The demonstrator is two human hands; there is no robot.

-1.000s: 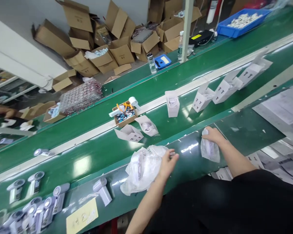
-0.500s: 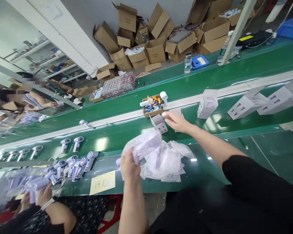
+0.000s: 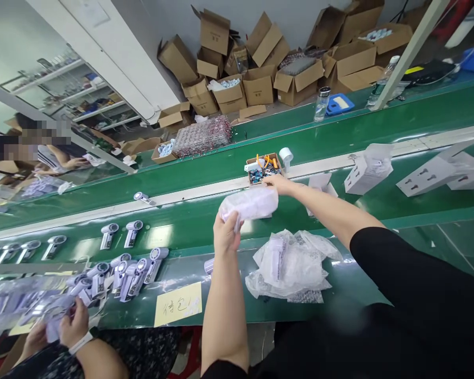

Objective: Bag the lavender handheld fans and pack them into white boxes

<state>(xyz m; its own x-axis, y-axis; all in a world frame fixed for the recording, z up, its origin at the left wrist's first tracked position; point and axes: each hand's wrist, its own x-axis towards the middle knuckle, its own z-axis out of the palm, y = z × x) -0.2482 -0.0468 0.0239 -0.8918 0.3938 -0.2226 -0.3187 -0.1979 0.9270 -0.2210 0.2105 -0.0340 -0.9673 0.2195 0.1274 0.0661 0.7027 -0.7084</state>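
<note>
Seemingly a factory packing line: green conveyor [image 3: 197,187], piled cartons [image 3: 259,87].

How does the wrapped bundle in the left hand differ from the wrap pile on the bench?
The wrapped bundle is held up in the left hand; the wrap pile lies on the bench. The bundle is long and compact, the pile wider and crumpled. Both show lilac through translucent wrapping.

I register a green bench [image 3: 256,311] at lower center, bearing plastic bags [image 3: 292,268], a yellow card [image 3: 178,304] and, lower left, fans [image 3: 155,263]. The green belt [image 3: 193,223] above it carries white boxes [image 3: 365,171], right.
</note>
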